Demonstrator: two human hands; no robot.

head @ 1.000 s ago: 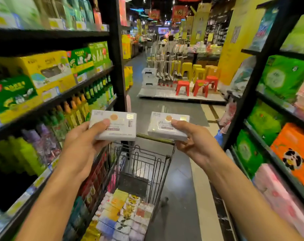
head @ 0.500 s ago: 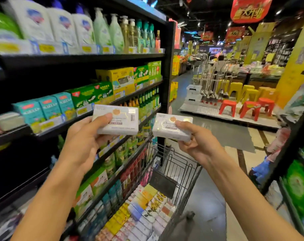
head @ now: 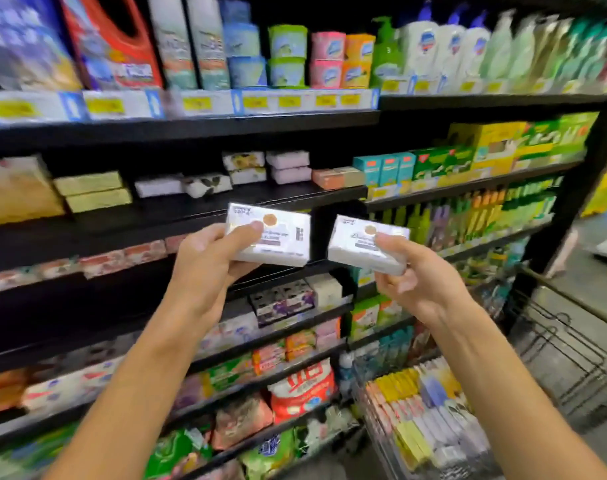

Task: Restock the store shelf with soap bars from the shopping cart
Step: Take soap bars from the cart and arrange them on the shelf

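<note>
Now soap bars (white) in both hands

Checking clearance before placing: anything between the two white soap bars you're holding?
No object. In the head view the left soap bar and right soap bar sit apart; only the dark shelf shows behind the gap.

**Bright overhead light, heavy motion blur**

Store light falls evenly from above, and the recesses under each black shelf board stay dark. Motion blur smears nearly everything, so labels are unreadable. Glare whitens the price strips just above that board. Toward the frame edges, wide-angle distortion bows the shelf lines and stretches the forearms.
</note>
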